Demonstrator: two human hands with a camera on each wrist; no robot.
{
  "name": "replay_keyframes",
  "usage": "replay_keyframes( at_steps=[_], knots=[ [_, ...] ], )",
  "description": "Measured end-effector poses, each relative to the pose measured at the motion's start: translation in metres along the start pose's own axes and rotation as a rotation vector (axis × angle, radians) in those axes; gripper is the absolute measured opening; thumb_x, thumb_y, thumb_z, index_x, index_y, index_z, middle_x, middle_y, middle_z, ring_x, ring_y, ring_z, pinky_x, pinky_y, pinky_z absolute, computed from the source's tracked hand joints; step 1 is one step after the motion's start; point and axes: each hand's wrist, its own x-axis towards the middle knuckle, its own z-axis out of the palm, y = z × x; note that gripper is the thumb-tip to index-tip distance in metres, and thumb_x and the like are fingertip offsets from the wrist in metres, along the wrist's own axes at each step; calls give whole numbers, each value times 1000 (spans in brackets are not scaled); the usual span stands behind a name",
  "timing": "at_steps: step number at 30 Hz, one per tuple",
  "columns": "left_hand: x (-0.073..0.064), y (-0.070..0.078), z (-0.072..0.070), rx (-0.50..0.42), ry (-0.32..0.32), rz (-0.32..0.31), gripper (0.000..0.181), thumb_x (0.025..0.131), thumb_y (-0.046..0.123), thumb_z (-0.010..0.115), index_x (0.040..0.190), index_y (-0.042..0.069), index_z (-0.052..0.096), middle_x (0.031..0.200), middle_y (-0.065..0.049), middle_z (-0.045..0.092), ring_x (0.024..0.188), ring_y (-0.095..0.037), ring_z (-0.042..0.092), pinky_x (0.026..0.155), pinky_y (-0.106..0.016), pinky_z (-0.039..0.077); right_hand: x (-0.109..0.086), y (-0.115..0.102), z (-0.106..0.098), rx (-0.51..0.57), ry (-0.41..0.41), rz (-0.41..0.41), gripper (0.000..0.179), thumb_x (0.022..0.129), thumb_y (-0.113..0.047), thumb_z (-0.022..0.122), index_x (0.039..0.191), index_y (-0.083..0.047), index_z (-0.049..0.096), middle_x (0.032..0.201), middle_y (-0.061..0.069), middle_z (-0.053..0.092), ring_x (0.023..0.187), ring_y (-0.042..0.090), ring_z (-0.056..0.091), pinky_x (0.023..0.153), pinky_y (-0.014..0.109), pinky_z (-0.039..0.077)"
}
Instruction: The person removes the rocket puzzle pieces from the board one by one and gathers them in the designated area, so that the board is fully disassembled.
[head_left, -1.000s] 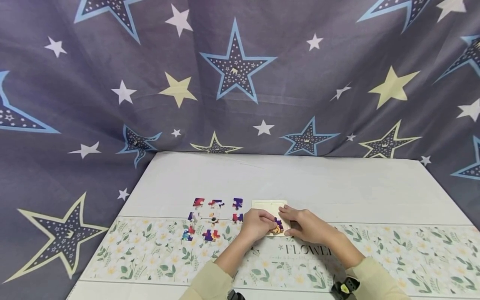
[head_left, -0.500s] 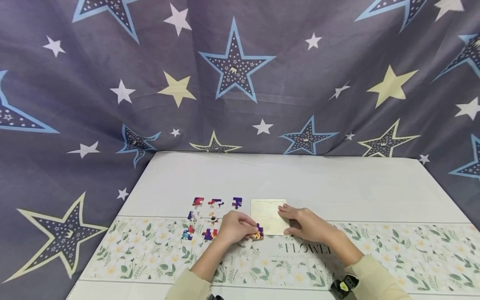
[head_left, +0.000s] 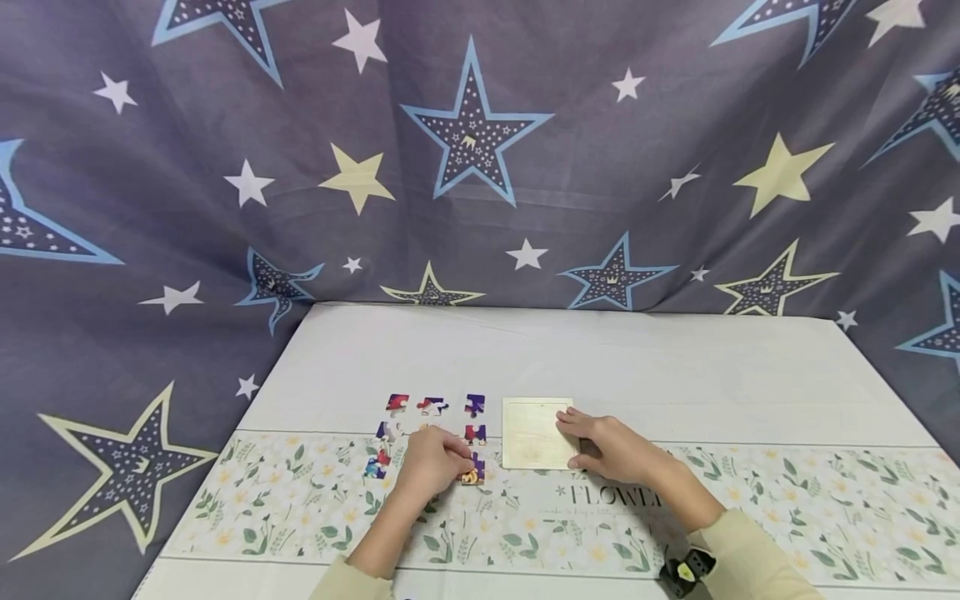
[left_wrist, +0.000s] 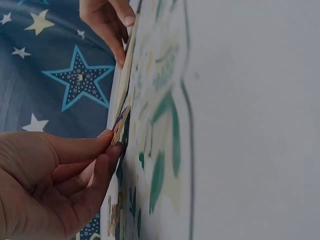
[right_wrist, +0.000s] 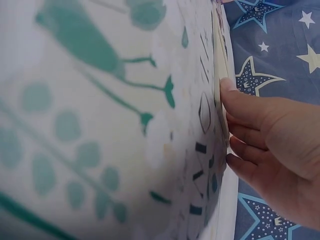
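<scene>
Between thumb and fingertips my left hand [head_left: 431, 458] pinches a purple and yellow jigsaw puzzle piece [head_left: 474, 475], low over the table, left of a pale wooden puzzle tray [head_left: 532, 437]. The left wrist view shows this piece [left_wrist: 120, 125] tilted, edge toward the camera. My right hand [head_left: 615, 450] rests at the tray's right side, fingertips on its border and thumb near the lower right corner. In the right wrist view its thumb [right_wrist: 229, 86] touches the tray's thin edge. No piece lies in the tray.
Loose puzzle pieces lie left of the tray, among them a red one [head_left: 397, 403], a purple one [head_left: 475, 405] and a red and purple one [head_left: 475, 434]. My left hand covers others partly. A floral strip [head_left: 787, 508] crosses the white table; a star-patterned curtain [head_left: 585, 167] hangs behind.
My left hand has carried the purple and yellow puzzle piece from over the tray leftward to beside the loose pieces, uncovering the tray. The right hand has stayed at the tray's edge.
</scene>
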Motion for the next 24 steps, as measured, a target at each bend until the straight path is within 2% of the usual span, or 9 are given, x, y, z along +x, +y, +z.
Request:
replay_keyframes(
  at_steps=[7, 17, 20, 24],
  knots=[
    [-2, -1, -2, 26, 55, 20, 6, 73, 7, 80, 73, 5, 74, 66, -6, 70, 57, -10, 60, 55, -24, 49, 0, -4, -1, -28, -9, 10, 55, 85, -17, 71, 132, 4, 54, 142, 22, 50, 135, 40, 43, 106, 47, 42],
    [-3, -4, -2, 34, 65, 37, 6, 76, 8, 78, 75, 4, 74, 67, -5, 69, 58, -10, 58, 56, -24, 48, 1, -11, 0, -57, 31, 43, 56, 82, -17, 74, 131, 0, 56, 144, 20, 49, 138, 40, 40, 106, 47, 42],
    [-3, -4, -7, 52, 55, 63, 5, 78, 9, 77, 77, 5, 74, 70, -5, 71, 61, -9, 59, 59, -24, 50, -1, -14, -3, -54, 66, 74, 59, 84, -20, 73, 135, 0, 52, 146, 21, 45, 139, 41, 38, 107, 49, 40],
    [-5, -5, -21, 70, 56, 95, 10, 80, 11, 74, 86, 3, 74, 77, -7, 73, 66, -10, 62, 61, -25, 52, -9, -13, -13, -28, 131, 137, 60, 87, -21, 70, 139, -1, 48, 150, 21, 40, 141, 42, 33, 110, 54, 35]
  ],
)
